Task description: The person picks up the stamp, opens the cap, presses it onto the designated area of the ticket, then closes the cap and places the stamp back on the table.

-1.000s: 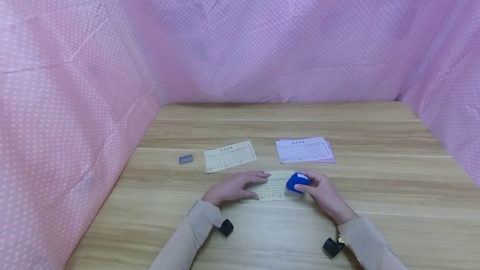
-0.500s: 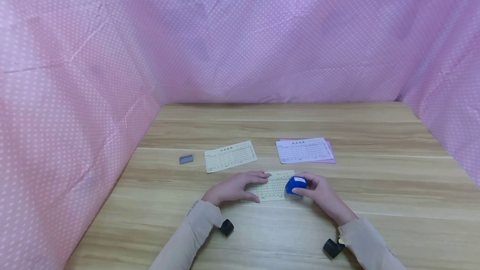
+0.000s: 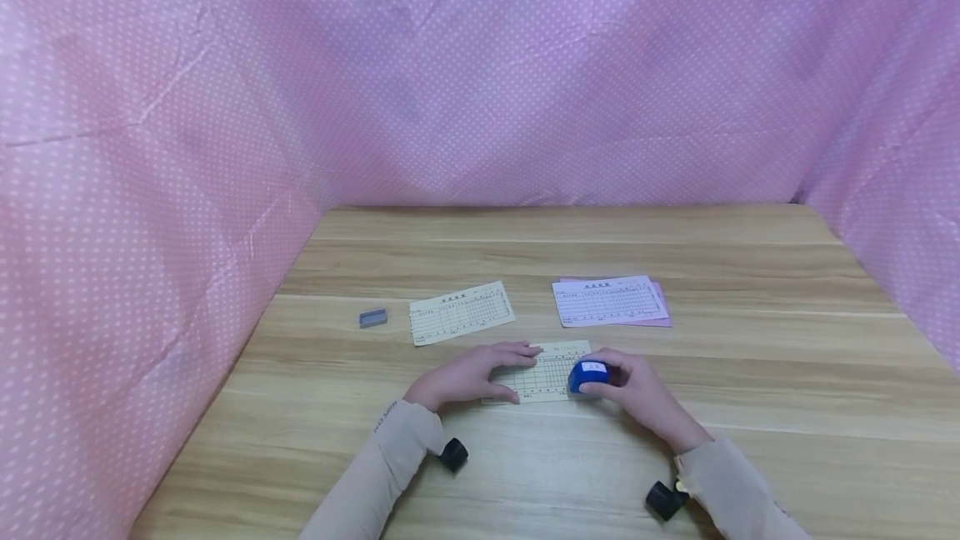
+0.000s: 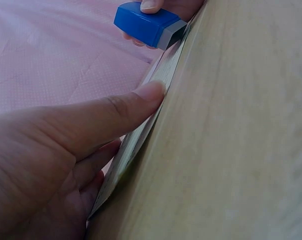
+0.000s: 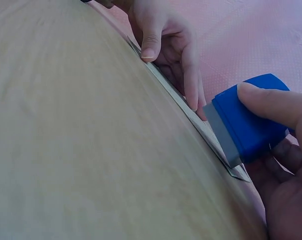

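A cream printed form (image 3: 551, 377) lies on the wooden table in front of the person. My left hand (image 3: 474, 375) rests on its left part, thumb and fingers spread; the left wrist view shows the thumb (image 4: 148, 94) on the form's near edge. At the form's right end, my right hand (image 3: 639, 388) grips a blue stamp (image 3: 588, 376) between thumb and fingers. Its white label faces up. In the right wrist view, the stamp's grey base (image 5: 222, 135) is turned down right at the paper, covering that corner.
Behind the left hand lies another cream form (image 3: 461, 313). A white form (image 3: 606, 301) overlaps a pink sheet (image 3: 662, 311) at the back right. A small grey cap (image 3: 372, 318) sits to the left. Pink dotted cloth (image 3: 562, 90) hangs behind the table.
My right hand has tipped the stamp more upright and brought it slightly left and toward the person, onto the form's right end. The left hand has stayed in place.
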Action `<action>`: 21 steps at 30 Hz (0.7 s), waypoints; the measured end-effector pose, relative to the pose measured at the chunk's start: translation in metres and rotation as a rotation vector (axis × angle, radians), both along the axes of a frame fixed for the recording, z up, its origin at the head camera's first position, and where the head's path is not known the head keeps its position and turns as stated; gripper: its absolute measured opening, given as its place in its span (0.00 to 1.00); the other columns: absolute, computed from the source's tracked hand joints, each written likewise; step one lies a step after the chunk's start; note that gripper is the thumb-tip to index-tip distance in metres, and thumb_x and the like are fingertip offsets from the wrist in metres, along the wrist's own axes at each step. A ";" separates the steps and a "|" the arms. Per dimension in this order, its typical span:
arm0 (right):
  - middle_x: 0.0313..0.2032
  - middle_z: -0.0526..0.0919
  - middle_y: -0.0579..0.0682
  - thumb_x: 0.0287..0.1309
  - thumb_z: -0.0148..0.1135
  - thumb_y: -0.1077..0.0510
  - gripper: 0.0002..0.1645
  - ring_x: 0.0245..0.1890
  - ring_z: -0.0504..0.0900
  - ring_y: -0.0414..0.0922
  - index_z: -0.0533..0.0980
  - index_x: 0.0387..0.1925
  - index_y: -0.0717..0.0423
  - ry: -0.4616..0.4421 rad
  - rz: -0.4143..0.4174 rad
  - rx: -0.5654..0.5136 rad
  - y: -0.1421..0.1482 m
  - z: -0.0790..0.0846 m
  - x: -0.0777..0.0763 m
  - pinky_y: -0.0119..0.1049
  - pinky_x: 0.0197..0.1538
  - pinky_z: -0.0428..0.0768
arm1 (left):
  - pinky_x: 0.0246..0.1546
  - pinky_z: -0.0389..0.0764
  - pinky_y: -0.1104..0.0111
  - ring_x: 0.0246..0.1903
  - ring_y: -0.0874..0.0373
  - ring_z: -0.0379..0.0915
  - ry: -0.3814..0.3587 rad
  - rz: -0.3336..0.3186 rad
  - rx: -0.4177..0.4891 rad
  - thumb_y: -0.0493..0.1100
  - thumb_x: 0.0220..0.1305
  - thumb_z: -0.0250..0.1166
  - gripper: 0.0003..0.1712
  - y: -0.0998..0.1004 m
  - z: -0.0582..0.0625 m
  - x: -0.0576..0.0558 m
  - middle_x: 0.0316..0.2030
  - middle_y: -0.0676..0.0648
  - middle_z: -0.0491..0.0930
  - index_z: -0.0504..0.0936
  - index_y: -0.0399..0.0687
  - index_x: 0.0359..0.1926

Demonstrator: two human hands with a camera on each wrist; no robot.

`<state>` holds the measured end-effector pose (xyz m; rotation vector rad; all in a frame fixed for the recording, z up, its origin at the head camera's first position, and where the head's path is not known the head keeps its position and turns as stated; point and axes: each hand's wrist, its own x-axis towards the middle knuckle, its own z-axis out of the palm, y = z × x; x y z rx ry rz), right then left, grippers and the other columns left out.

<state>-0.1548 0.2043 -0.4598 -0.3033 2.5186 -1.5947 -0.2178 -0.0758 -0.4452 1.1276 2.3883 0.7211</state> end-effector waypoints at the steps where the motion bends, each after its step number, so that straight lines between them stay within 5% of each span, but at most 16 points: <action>1: 0.47 0.84 0.50 0.54 0.70 0.50 0.21 0.45 0.81 0.35 0.81 0.49 0.52 0.012 0.002 0.001 0.000 0.000 0.000 0.23 0.50 0.77 | 0.73 0.56 0.63 0.74 0.61 0.51 -0.002 0.001 0.002 0.50 0.59 0.68 0.37 0.000 0.000 0.000 0.72 0.57 0.61 0.67 0.56 0.69; 9: 0.45 0.85 0.47 0.52 0.71 0.51 0.20 0.45 0.79 0.31 0.82 0.48 0.50 0.129 0.035 0.037 -0.003 0.001 0.002 0.24 0.51 0.77 | 0.73 0.57 0.64 0.74 0.61 0.51 -0.010 0.001 0.010 0.50 0.59 0.68 0.37 0.000 0.000 0.000 0.72 0.57 0.61 0.67 0.56 0.69; 21: 0.44 0.85 0.42 0.48 0.73 0.52 0.19 0.47 0.80 0.38 0.83 0.45 0.45 0.205 0.026 0.164 -0.006 0.001 0.002 0.32 0.55 0.76 | 0.73 0.58 0.62 0.74 0.59 0.52 -0.011 -0.004 0.026 0.51 0.59 0.68 0.37 -0.001 -0.001 -0.001 0.72 0.55 0.61 0.68 0.55 0.69</action>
